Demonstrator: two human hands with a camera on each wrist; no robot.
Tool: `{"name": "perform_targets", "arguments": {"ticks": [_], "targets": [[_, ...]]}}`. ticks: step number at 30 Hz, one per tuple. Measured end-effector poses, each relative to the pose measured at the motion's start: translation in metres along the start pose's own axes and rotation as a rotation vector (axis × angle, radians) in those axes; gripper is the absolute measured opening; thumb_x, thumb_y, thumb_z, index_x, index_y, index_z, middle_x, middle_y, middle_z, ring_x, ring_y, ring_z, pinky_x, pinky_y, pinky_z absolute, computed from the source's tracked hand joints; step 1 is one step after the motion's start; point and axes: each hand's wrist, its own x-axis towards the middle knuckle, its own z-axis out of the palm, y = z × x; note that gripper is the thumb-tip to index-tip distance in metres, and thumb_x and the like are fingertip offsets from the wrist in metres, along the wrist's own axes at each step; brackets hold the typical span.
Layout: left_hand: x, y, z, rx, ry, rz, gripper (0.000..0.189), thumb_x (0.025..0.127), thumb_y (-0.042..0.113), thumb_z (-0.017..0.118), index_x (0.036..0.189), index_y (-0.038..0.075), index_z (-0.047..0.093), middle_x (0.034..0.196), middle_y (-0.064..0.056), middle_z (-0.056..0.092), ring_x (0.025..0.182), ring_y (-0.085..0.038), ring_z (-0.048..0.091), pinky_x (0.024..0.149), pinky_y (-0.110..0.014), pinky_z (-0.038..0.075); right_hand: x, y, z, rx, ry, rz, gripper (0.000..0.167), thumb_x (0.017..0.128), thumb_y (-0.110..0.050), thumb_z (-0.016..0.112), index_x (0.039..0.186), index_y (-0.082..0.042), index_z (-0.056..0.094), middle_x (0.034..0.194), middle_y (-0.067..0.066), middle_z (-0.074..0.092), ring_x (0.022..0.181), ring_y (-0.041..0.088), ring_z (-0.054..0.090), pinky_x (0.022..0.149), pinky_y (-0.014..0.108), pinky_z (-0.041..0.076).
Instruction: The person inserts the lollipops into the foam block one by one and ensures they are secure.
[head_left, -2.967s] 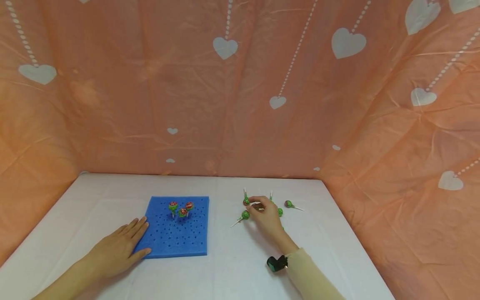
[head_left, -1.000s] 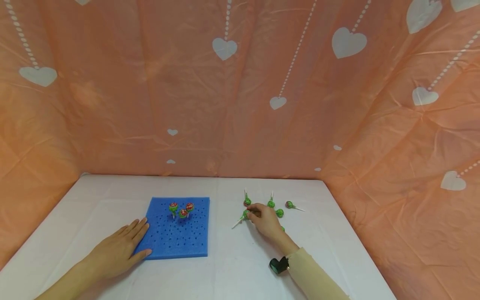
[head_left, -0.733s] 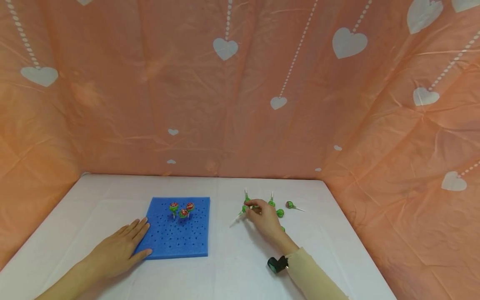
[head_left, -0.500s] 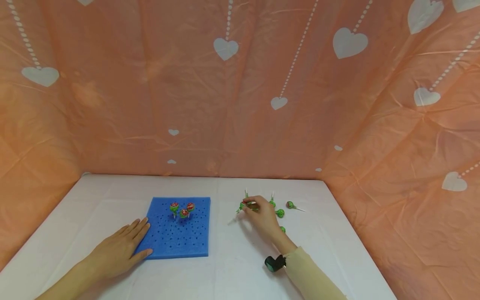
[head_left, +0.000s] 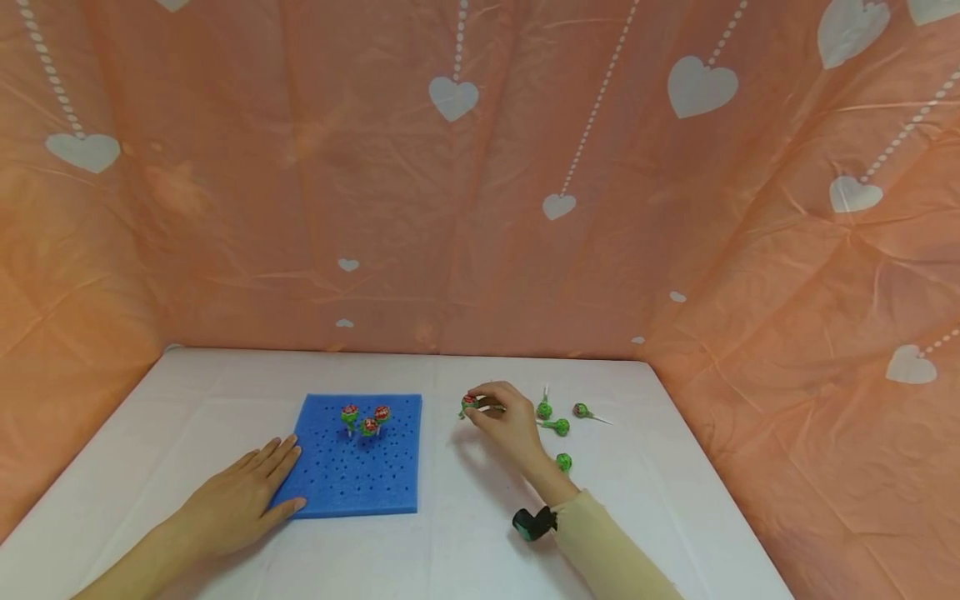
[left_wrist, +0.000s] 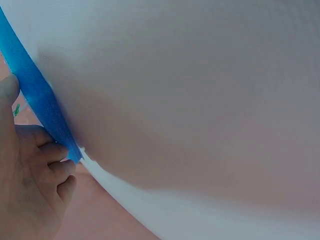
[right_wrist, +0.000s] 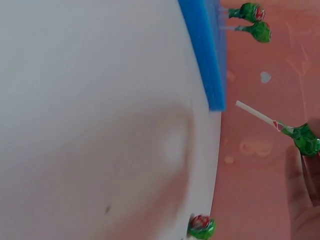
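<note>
With straight fingers, my left hand (head_left: pixel 228 500) rests on the left edge of a blue foam board (head_left: pixel 352 496) full of small holes. In the left wrist view its fingertips (left_wrist: pixel 64 170) lie along the board's side. Three lollipops (head_left: pixel 369 427) in green and red wrappers stand upright in the board's upper half. Right of the board, my right hand (head_left: pixel 513 427) pinches another lollipop (head_left: pixel 468 402) by its wrapped head, above the table. The right wrist view shows this held lollipop (right_wrist: pixel 304 139) with its white stick free, pointing towards the board.
Several lollipops lie on the white table (head_left: pixel 465 533) right of my right hand, among them a near one (head_left: pixel 564 462) and a far-right one (head_left: pixel 581 410). A black wrist camera (head_left: pixel 534 525) sits on the right wrist. An orange curtain (head_left: pixel 495 275) with white hearts surrounds the table.
My right hand has picked up the lollipop that lay nearest the board and lifted it up and left. Its stick has swung off the table. My left hand stays on the board.
</note>
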Motion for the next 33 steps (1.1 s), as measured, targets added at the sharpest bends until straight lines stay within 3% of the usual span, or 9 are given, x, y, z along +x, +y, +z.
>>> {"name": "perform_targets", "arguments": {"ticks": [10,20,24,27,30,33], "targets": [[0.001,-0.001,0.000,0.011,0.000,-0.003,0.079,0.100,0.053,0.063,0.144,-0.012,0.053,0.154,-0.032,0.046,0.142,-0.052,0.043,0.115,-0.063,0.040,0.007,-0.016,0.018,0.038,-0.012,-0.001,0.027,0.084,0.003,0.083,0.110,-0.003,0.078,0.108,0.011,0.071,0.097,0.030,0.075,0.079,0.025,0.063],[0.000,0.000,0.000,0.007,0.001,-0.004,0.078,0.100,0.053,0.063,0.144,-0.011,0.054,0.155,-0.031,0.045,0.143,-0.051,0.043,0.115,-0.062,0.040,0.010,-0.019,0.042,0.095,-0.037,-0.020,0.027,0.086,0.003,0.082,0.112,0.001,0.076,0.112,0.018,0.070,0.099,0.036,0.074,0.082,0.038,0.064],[0.000,-0.001,0.001,0.006,-0.003,-0.009,0.079,0.100,0.053,0.063,0.144,-0.011,0.053,0.155,-0.031,0.045,0.143,-0.052,0.042,0.115,-0.063,0.039,0.008,-0.044,0.046,0.108,-0.056,-0.025,0.027,0.086,0.008,0.079,0.112,0.010,0.072,0.111,0.025,0.068,0.099,0.040,0.073,0.083,0.044,0.064],[0.000,-0.001,0.001,0.009,0.000,-0.008,0.078,0.100,0.053,0.063,0.144,-0.012,0.053,0.154,-0.031,0.046,0.143,-0.052,0.042,0.116,-0.062,0.039,0.006,-0.061,0.046,0.116,-0.070,-0.031,0.025,0.087,0.009,0.077,0.111,0.012,0.071,0.110,0.026,0.067,0.099,0.043,0.072,0.083,0.040,0.064],[0.000,0.000,0.000,0.012,0.007,-0.004,0.078,0.101,0.052,0.063,0.144,-0.012,0.053,0.154,-0.031,0.046,0.143,-0.051,0.042,0.116,-0.062,0.039,0.008,-0.061,0.050,0.110,-0.089,-0.025,0.025,0.088,0.008,0.077,0.112,0.011,0.071,0.111,0.026,0.067,0.101,0.043,0.071,0.084,0.034,0.064],[0.000,0.000,0.000,0.016,0.013,-0.002,0.077,0.101,0.052,0.063,0.144,-0.012,0.053,0.154,-0.032,0.046,0.143,-0.051,0.043,0.115,-0.062,0.039,0.010,-0.050,0.058,0.106,-0.106,-0.018,0.026,0.089,0.009,0.076,0.114,0.011,0.071,0.114,0.027,0.066,0.103,0.043,0.071,0.085,0.036,0.064]]}}
